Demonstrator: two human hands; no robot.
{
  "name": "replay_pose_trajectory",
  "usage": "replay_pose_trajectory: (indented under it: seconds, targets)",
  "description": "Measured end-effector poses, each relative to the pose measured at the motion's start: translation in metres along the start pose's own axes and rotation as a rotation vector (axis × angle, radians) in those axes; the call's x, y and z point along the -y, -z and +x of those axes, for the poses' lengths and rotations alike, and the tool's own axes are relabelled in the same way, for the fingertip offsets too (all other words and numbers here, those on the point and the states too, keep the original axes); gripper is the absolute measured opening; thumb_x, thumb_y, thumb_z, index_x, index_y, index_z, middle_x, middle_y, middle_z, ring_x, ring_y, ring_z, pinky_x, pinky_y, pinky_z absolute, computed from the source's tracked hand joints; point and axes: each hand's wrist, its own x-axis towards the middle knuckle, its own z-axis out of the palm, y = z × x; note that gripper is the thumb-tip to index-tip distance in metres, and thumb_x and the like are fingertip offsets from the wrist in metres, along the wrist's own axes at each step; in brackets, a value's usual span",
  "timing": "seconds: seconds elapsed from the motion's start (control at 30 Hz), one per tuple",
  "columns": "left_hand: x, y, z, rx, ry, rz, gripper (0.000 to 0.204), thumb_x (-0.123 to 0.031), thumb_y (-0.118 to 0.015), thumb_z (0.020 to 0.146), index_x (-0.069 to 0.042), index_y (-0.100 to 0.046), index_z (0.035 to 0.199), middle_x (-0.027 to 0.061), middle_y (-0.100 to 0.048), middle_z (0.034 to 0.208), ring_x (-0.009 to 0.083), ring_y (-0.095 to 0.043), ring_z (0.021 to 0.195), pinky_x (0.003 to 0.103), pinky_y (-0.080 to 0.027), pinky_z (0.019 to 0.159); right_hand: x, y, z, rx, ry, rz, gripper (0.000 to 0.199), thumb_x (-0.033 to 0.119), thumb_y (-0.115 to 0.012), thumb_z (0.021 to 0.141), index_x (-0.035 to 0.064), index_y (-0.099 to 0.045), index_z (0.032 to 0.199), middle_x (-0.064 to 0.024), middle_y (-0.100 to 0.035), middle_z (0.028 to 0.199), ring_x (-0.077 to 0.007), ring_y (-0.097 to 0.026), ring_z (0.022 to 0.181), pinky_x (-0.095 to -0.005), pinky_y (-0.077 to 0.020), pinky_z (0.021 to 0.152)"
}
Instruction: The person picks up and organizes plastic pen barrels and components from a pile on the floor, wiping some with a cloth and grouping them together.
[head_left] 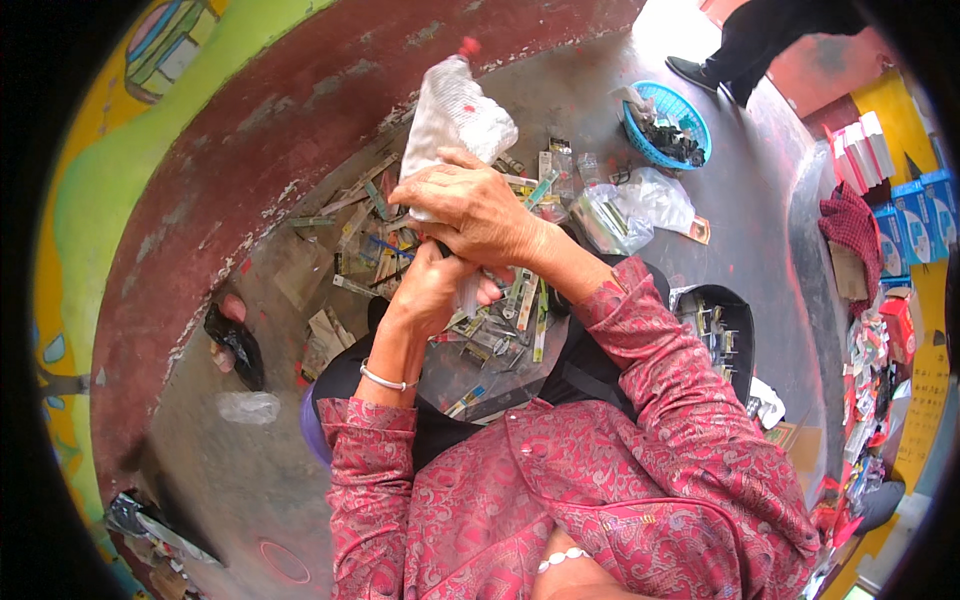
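My right hand (pixel 475 207) is closed around the lower end of a white ribbed cloth (pixel 455 115) with red stains. The cloth stands up and away from me, with a red tip at its far end. Just below, touching the right hand, my left hand (pixel 430 290) is also closed. A small dark piece shows between the hands, and something clear hangs by the left fingers; what the left hand grips is mostly hidden. Under and around both hands, many thin strips and small clear packages (pixel 500 335) lie scattered on the floor.
A blue plastic basket (pixel 705 118) with dark scraps stands at the far right, near clear plastic bags (pixel 655 198). Another person's dark shoe (pixel 690 72) is beyond. A black container (pixel 735 305) sits by my right knee. A black bag (pixel 238 350) lies left, near the red wall (pixel 190 190).
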Motion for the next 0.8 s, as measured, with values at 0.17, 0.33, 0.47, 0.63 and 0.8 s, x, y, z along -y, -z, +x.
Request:
replay_pose_trajectory:
  seconds: [0.17, 0.33, 0.47, 0.63, 0.8]
  targets:
    - [0.0, -0.007, -0.01, 0.071, 0.086, -0.187, 0.028, -0.017, -0.056, 0.082, 0.006, -0.051, 0.097, 0.0164, -0.062, 0.077, 0.0142, -0.057, 0.052, 0.022, -0.045, 0.044, -0.031, 0.012, 0.0, -0.087, -0.498, 0.403, 0.019, 0.021, -0.057, 0.08, 0.0062, -0.057, 0.092, -0.0085, -0.062, 0.077, -0.0207, -0.06, 0.072, -0.0372, -0.0432, 0.078]
    - [-0.01, -0.004, -0.018, 0.01, -0.035, -0.253, 0.026, -0.019, -0.056, 0.082, 0.002, -0.05, 0.098, 0.0153, -0.061, 0.078, 0.0138, -0.056, 0.055, 0.022, -0.043, 0.046, -0.081, 0.038, -0.01, -0.919, -0.977, 1.196, 0.018, 0.016, -0.052, 0.086, -0.0004, -0.057, 0.082, -0.0077, -0.059, 0.07, -0.0172, -0.058, 0.063, -0.0303, -0.0485, 0.056]
    - [-0.008, 0.0, -0.007, -0.11, -0.18, -0.293, 0.022, -0.023, -0.05, 0.087, -0.002, -0.05, 0.094, 0.0115, -0.059, 0.079, 0.0126, -0.055, 0.061, 0.024, -0.045, 0.055, -0.048, 0.034, -0.018, -0.401, -1.218, 1.076, 0.036, 0.036, -0.052, 0.086, 0.0007, -0.054, 0.089, -0.0092, -0.06, 0.075, -0.0175, -0.058, 0.065, -0.0293, -0.049, 0.06]
    - [-0.003, 0.008, -0.009, 0.008, -0.133, -0.342, 0.023, -0.024, -0.05, 0.087, -0.002, -0.053, 0.088, 0.0125, -0.061, 0.078, 0.0157, -0.058, 0.061, 0.026, -0.049, 0.056, -0.015, 0.003, -0.016, 0.197, -1.062, 1.328, 0.038, 0.038, -0.06, 0.079, 0.0014, -0.058, 0.086, -0.0071, -0.061, 0.078, -0.0145, -0.057, 0.069, -0.0288, -0.0474, 0.063]
    - [0.008, -0.007, -0.012, 0.211, -0.103, -0.319, 0.025, -0.028, -0.057, 0.082, -0.004, -0.052, 0.082, 0.0106, -0.057, 0.064, 0.0166, -0.053, 0.046, 0.024, -0.043, 0.042, 0.009, 0.001, -0.005, 0.397, -0.896, 1.416, 0.027, 0.022, -0.068, 0.069, 0.0012, -0.06, 0.084, -0.0091, -0.062, 0.086, -0.0142, -0.057, 0.078, -0.0257, -0.0458, 0.072]
